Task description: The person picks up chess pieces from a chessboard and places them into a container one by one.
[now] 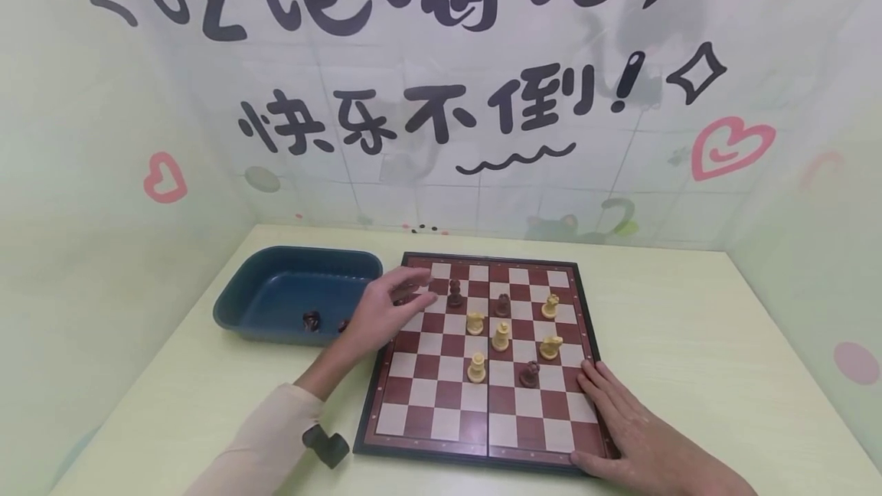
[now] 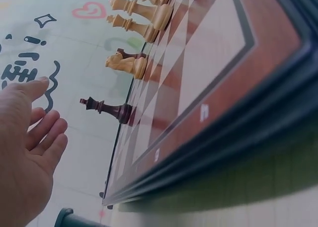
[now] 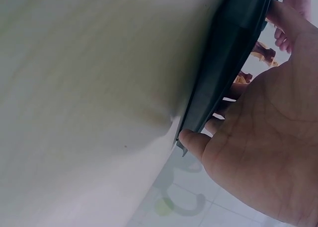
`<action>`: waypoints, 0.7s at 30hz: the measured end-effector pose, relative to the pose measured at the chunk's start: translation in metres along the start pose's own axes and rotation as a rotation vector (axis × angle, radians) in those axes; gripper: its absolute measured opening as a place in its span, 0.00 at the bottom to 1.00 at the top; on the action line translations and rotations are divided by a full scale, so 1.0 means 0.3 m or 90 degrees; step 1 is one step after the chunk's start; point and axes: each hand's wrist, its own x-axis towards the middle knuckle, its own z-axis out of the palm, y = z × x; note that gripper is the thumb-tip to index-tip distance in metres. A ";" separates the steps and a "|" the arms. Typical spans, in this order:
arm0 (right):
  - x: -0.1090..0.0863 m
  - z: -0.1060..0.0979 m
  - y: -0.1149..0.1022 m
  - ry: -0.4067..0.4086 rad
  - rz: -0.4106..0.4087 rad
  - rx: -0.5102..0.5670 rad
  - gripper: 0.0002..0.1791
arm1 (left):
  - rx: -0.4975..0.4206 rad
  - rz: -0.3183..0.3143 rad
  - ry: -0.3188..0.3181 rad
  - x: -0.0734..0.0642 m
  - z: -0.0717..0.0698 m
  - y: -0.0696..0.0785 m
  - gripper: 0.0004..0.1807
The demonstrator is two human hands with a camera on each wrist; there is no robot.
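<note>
A chessboard (image 1: 441, 423) with brown and white squares lies on the table. My left hand (image 1: 389, 308) hovers over its left side, thumb and fingers spread apart, with nothing visible between them in the left wrist view. Nearest to that hand stands a dark king (image 2: 107, 110), upright on the board. Past it are a cream knight (image 1: 475, 322), a cream king (image 1: 501, 337) and a cream crowned piece (image 1: 477, 367). My right hand (image 1: 637, 431) rests on the board's near right edge, fingers extended along it; in the right wrist view its palm (image 3: 268, 147) shows beside the dark rim.
A blue bin (image 1: 237, 324) left of the board holds dark pieces (image 1: 311, 320), partly hidden by the left arm. Farther right on the board stand another cream knight (image 1: 550, 347), a cream piece (image 1: 550, 306) and dark pieces (image 1: 530, 373). A printed wall covering hangs behind.
</note>
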 end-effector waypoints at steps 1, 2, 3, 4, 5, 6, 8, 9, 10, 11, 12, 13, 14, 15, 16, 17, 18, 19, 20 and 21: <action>0.000 -0.001 0.000 -0.001 0.001 0.002 0.58 | 0.000 0.000 -0.002 0.002 0.004 -0.001 0.22; 0.000 -0.002 0.000 -0.002 0.002 0.002 0.58 | -0.002 0.001 -0.004 0.004 0.009 -0.002 0.22; 0.000 -0.003 0.000 -0.003 0.003 0.004 0.59 | -0.004 0.001 -0.006 0.006 0.014 -0.004 0.22; 0.000 -0.004 0.000 -0.010 0.007 0.006 0.59 | -0.004 0.001 -0.006 0.009 0.020 -0.006 0.22; 0.000 -0.005 0.000 -0.013 0.008 0.009 0.59 | -0.007 0.002 -0.006 0.013 0.026 -0.007 0.22; 0.000 -0.006 0.001 -0.017 0.009 0.010 0.59 | -0.012 0.003 -0.004 0.017 0.031 -0.009 0.22; 0.000 -0.008 0.002 -0.023 0.011 0.015 0.59 | -0.021 0.001 0.000 0.025 0.043 -0.010 0.21; 0.000 -0.008 0.002 -0.025 0.012 0.019 0.59 | -0.023 -0.001 0.004 0.029 0.048 -0.011 0.21; 0.000 -0.009 0.002 -0.025 0.008 0.021 0.59 | -0.026 -0.001 0.006 0.034 0.053 -0.011 0.21; 0.001 -0.010 0.002 -0.024 0.005 0.022 0.59 | -0.032 -0.002 0.007 0.039 0.058 -0.010 0.21; 0.002 -0.011 0.002 -0.024 0.006 0.024 0.59 | -0.035 -0.003 0.008 0.043 0.062 -0.009 0.22; 0.002 -0.011 0.002 -0.024 0.006 0.025 0.59 | -0.036 -0.005 0.009 0.046 0.065 -0.006 0.22; 0.003 -0.012 0.002 -0.024 0.006 0.027 0.59 | -0.038 -0.005 0.010 0.050 0.069 -0.005 0.22; 0.003 -0.012 0.003 -0.025 0.006 0.027 0.59 | -0.041 -0.005 0.011 0.053 0.073 -0.003 0.22; 0.005 -0.011 0.002 -0.026 0.006 0.028 0.59 | -0.041 -0.004 0.012 0.056 0.076 -0.003 0.22; 0.006 -0.011 0.002 -0.027 0.008 0.029 0.59 | -0.042 -0.005 0.015 0.058 0.079 -0.002 0.22; 0.006 -0.011 0.001 -0.027 0.010 0.031 0.59 | -0.043 -0.006 0.019 0.059 0.083 -0.002 0.22; 0.006 -0.011 0.001 -0.024 0.007 0.030 0.59 | -0.045 -0.007 0.022 0.061 0.087 -0.004 0.22; 0.006 -0.011 0.001 -0.024 0.004 0.029 0.59 | -0.048 -0.007 0.026 0.064 0.091 -0.007 0.22; 0.008 -0.012 0.000 -0.028 0.008 0.028 0.59 | -0.053 -0.007 0.028 0.066 0.096 -0.010 0.21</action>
